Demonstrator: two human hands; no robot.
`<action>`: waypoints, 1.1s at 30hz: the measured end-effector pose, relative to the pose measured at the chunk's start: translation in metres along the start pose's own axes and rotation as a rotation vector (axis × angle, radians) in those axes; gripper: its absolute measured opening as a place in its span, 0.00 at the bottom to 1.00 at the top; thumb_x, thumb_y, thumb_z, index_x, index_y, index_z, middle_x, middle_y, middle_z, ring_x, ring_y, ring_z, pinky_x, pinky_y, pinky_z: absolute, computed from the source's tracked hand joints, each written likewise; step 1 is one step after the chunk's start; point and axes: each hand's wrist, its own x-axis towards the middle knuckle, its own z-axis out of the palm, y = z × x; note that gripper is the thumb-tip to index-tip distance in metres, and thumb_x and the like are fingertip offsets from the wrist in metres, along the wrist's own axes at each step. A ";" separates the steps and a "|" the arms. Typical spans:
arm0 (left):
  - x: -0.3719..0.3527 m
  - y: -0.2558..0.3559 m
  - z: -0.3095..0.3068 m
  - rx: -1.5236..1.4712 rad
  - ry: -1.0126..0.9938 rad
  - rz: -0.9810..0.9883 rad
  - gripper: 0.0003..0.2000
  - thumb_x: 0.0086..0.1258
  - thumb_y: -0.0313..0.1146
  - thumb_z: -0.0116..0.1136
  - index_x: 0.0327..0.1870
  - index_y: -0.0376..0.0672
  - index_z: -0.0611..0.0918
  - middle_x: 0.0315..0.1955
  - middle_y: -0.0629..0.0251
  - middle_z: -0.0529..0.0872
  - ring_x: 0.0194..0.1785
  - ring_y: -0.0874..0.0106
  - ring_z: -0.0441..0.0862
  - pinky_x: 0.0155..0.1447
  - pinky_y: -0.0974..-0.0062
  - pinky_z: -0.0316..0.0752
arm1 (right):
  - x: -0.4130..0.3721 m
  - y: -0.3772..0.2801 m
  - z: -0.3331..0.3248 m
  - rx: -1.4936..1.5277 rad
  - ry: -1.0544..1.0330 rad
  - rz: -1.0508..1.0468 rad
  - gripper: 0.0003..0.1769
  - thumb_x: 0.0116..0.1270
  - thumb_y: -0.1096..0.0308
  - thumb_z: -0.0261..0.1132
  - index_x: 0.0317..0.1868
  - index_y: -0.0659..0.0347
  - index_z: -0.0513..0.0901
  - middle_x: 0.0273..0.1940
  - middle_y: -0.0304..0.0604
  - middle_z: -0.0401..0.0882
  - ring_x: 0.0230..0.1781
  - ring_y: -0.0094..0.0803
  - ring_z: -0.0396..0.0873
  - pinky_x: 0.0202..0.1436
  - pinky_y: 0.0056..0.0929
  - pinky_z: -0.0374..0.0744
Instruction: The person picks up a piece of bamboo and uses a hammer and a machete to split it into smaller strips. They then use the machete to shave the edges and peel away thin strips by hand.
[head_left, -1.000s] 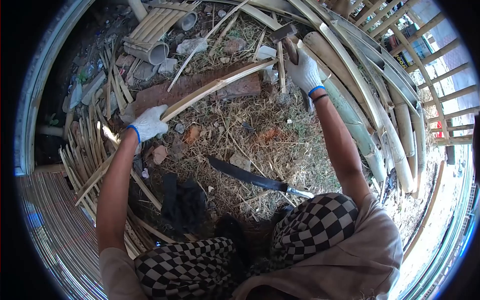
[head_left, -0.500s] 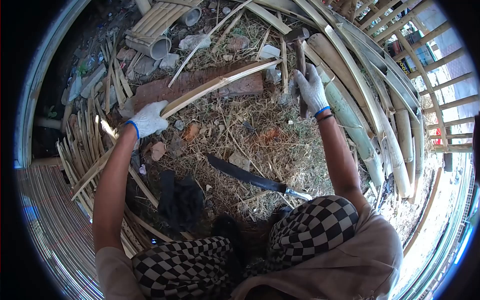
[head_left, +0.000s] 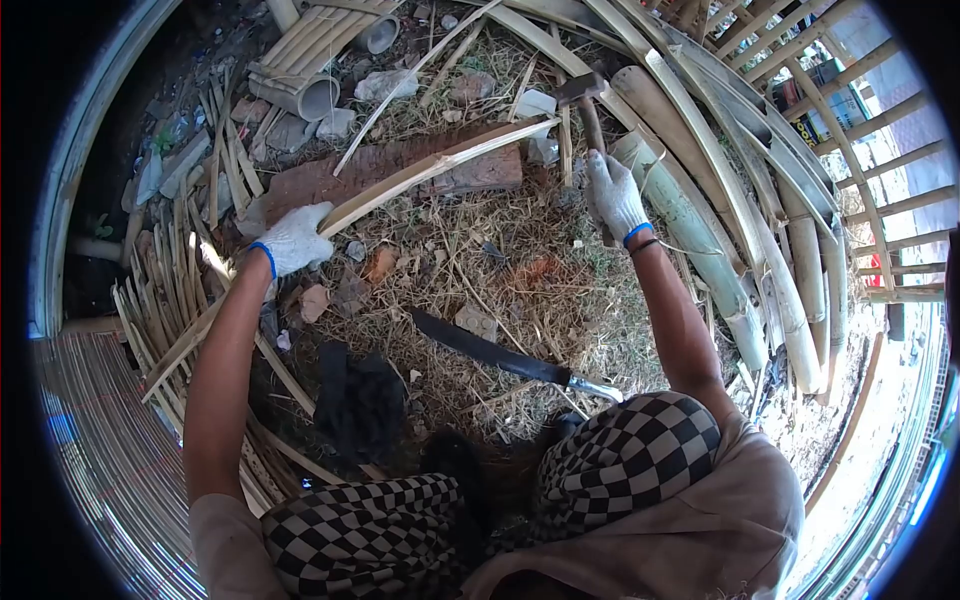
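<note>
Dry grass and straw cover the ground (head_left: 540, 290), strewn with rubble toward its far left side. Bamboo lattice (head_left: 890, 150) stands at the far right, and beside it thick bamboo poles (head_left: 700, 220) lie in a curved pile, some whole, some split. At the left, thin bamboo strips (head_left: 170, 290) are heaped near the left arm (head_left: 222, 370), which reaches well forward from the body, its forearm slanting slightly inward and the wrist turning the hand toward the middle. Opposite, the right arm (head_left: 680, 310) bends at the elbow, the forearm angling forward and inward. Both hands wear white gloves with blue cuffs, and a dark band (head_left: 645, 245) circles the right wrist. Between the hands lies a reddish-brown wooden block (head_left: 350, 172), with a split length of bamboo (head_left: 430, 178) slanting across it; whether the two touch along their length is unclear. The left hand (head_left: 293, 240) is closed over the near end of that length, which rises away to the right. A machete (head_left: 490, 352) lies on the grass nearer the body, blade to the left, and a black cloth (head_left: 360, 400) sits crumpled to its left. The right hand (head_left: 616, 195) is wrapped around the handle of a hammer (head_left: 592, 115), whose head points away from the body, near the bamboo's far end but apart from it.
</note>
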 end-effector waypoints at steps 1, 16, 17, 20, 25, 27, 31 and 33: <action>-0.001 0.000 0.001 -0.002 0.018 0.017 0.25 0.57 0.30 0.63 0.57 0.30 0.78 0.33 0.44 0.86 0.34 0.59 0.86 0.42 0.60 0.80 | 0.005 0.005 -0.001 -0.093 -0.085 0.000 0.31 0.83 0.38 0.55 0.50 0.61 0.82 0.24 0.34 0.74 0.19 0.23 0.72 0.23 0.28 0.71; 0.004 -0.008 0.004 -0.042 0.026 0.021 0.28 0.56 0.30 0.64 0.61 0.30 0.78 0.34 0.45 0.87 0.33 0.61 0.85 0.41 0.61 0.81 | 0.008 -0.017 -0.010 -0.027 -0.066 -0.041 0.28 0.84 0.41 0.56 0.46 0.61 0.81 0.22 0.33 0.72 0.19 0.21 0.72 0.22 0.27 0.68; 0.003 -0.009 0.004 -0.056 0.035 0.016 0.28 0.56 0.30 0.64 0.61 0.30 0.78 0.34 0.46 0.87 0.32 0.61 0.85 0.41 0.61 0.81 | 0.003 -0.030 -0.012 0.038 -0.049 -0.031 0.26 0.85 0.41 0.56 0.46 0.59 0.80 0.20 0.29 0.70 0.16 0.19 0.68 0.18 0.24 0.65; -0.002 0.002 -0.002 -0.006 -0.025 -0.014 0.32 0.56 0.28 0.63 0.66 0.28 0.75 0.37 0.44 0.87 0.35 0.61 0.87 0.44 0.62 0.81 | 0.000 -0.041 -0.012 0.178 -0.003 0.012 0.30 0.84 0.42 0.56 0.48 0.66 0.83 0.24 0.38 0.77 0.24 0.25 0.78 0.28 0.33 0.75; -0.003 0.003 -0.003 -0.058 -0.015 0.002 0.33 0.56 0.28 0.63 0.67 0.27 0.75 0.37 0.45 0.87 0.36 0.62 0.87 0.44 0.63 0.81 | 0.009 -0.001 0.000 -0.209 -0.034 -0.074 0.30 0.84 0.42 0.55 0.51 0.66 0.83 0.22 0.36 0.75 0.19 0.25 0.75 0.22 0.30 0.72; -0.003 0.007 -0.005 -0.071 -0.025 -0.007 0.33 0.56 0.28 0.62 0.67 0.27 0.75 0.37 0.45 0.87 0.36 0.62 0.87 0.44 0.63 0.81 | 0.005 -0.018 -0.018 -0.065 0.002 0.006 0.30 0.84 0.42 0.55 0.49 0.65 0.83 0.22 0.36 0.75 0.18 0.25 0.75 0.22 0.30 0.72; -0.002 0.005 -0.005 -0.069 -0.039 -0.027 0.33 0.55 0.28 0.63 0.67 0.28 0.75 0.38 0.45 0.87 0.36 0.61 0.86 0.44 0.63 0.81 | 0.014 -0.020 -0.024 0.147 0.105 -0.085 0.29 0.84 0.41 0.57 0.45 0.63 0.82 0.21 0.35 0.75 0.17 0.24 0.73 0.21 0.31 0.71; -0.001 0.003 -0.004 -0.045 -0.045 -0.027 0.34 0.55 0.28 0.64 0.68 0.28 0.75 0.38 0.45 0.87 0.37 0.61 0.86 0.45 0.63 0.81 | 0.016 -0.001 -0.015 -0.037 0.125 -0.191 0.30 0.83 0.40 0.57 0.46 0.63 0.84 0.23 0.37 0.77 0.19 0.25 0.75 0.23 0.32 0.72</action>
